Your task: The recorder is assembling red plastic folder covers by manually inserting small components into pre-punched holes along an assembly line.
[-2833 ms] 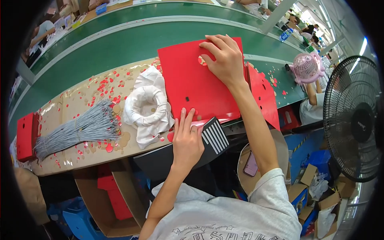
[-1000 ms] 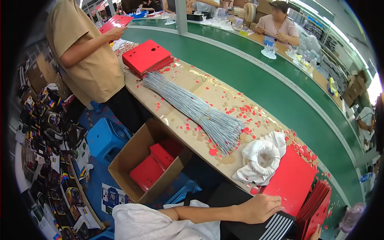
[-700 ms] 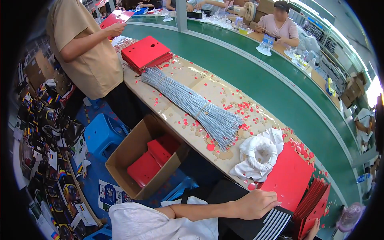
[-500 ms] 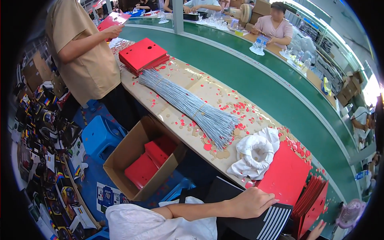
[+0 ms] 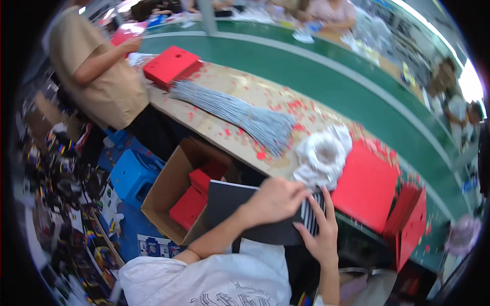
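A black sheet with white stripes at its right end lies in front of my body, off the near edge of the table. My left hand is over its upper side, fingers curled together near the stripes. What those fingers hold, if anything, is hidden. At the striped end, my right hand has its fingers stretched and spread, with thumb and index finger against the sheet. A large red sheet lies on the table just beyond, beside a bunched white cloth. Motion blurs the picture somewhat.
Red folded pieces stand at the table's right end. A tied bundle of grey wires and a red stack lie farther left. A cardboard box and blue stool stand below. A co-worker stands at left.
My right hand has come from beside the red pieces at the lower right onto the striped end. The black sheet and my left hand have moved left and up in view.
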Available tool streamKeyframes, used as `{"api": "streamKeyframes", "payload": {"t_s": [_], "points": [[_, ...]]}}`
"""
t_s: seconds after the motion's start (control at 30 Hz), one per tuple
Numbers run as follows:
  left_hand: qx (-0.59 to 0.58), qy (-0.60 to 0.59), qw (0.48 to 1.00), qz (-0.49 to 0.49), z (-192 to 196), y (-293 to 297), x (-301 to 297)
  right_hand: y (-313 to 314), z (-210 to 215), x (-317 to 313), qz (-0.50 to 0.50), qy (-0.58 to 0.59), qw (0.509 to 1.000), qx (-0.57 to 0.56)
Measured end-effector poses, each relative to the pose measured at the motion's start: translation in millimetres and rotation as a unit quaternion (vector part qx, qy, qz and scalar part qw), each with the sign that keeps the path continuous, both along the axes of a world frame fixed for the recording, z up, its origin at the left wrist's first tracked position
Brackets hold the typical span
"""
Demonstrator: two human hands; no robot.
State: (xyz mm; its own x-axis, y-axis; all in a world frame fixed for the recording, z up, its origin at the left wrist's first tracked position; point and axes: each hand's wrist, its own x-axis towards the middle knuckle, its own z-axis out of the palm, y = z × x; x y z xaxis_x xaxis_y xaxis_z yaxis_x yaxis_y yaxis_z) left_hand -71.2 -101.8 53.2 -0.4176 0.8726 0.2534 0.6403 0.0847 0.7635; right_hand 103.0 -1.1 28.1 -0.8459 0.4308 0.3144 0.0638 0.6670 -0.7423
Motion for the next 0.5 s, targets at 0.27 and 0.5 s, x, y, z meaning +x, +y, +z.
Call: {"api": "streamKeyframes", "payload": {"t_s": [0.27, 0.5], "points": [[-0.035, -0.135, 0.988, 0.062, -6, -4, -24, 15, -8, -8, -0.048, 0.116, 0.991, 0.050], [-0.063, -0.055, 0.995, 0.061, 4, 8, -3, 12, -12, 3, -0.039, 0.108, 0.977, 0.179]]}}
